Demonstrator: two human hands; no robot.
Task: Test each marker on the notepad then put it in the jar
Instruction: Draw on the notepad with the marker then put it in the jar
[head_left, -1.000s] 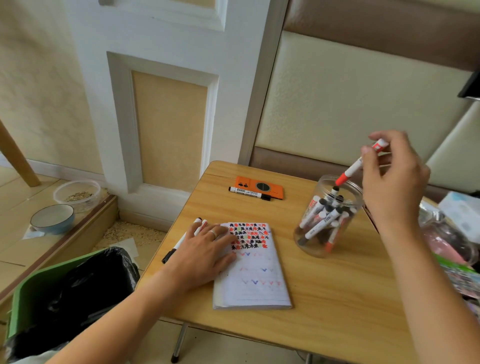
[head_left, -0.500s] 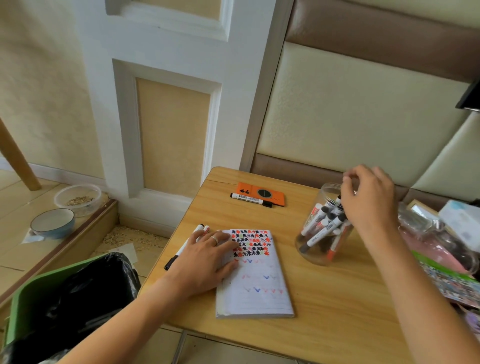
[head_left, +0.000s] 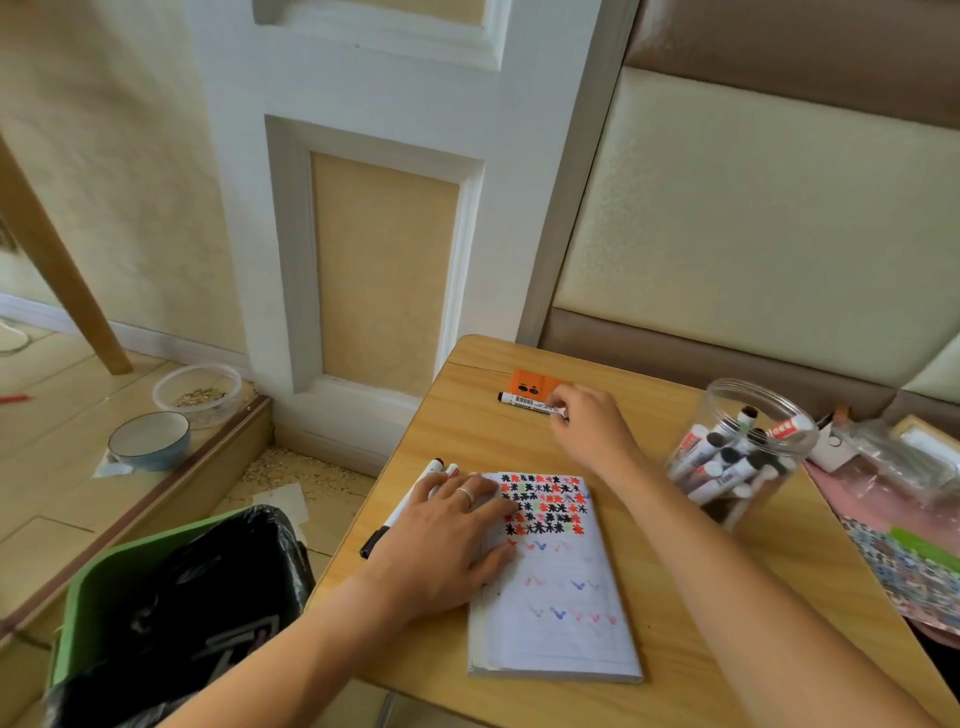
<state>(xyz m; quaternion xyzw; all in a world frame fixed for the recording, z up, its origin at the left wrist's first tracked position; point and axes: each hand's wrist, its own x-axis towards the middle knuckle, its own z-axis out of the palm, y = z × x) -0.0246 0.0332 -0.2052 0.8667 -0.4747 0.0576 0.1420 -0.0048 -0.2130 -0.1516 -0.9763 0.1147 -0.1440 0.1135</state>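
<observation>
At desk's far edge, right hand (head_left: 587, 431) pinches black-capped white marker (head_left: 524, 401); left hand (head_left: 452, 530) flat on marked notepad (head_left: 566, 613). Next: uncap, test.

A green bin (head_left: 93, 613) lined with a black bag (head_left: 208, 613) stands just left of the wooden table (head_left: 675, 691). Farther left of the table, a blue bowl (head_left: 148, 441) and a clear tub of grain (head_left: 197, 392) sit on the floor. An orange card (head_left: 535, 384) lies near the table's far edge.
</observation>
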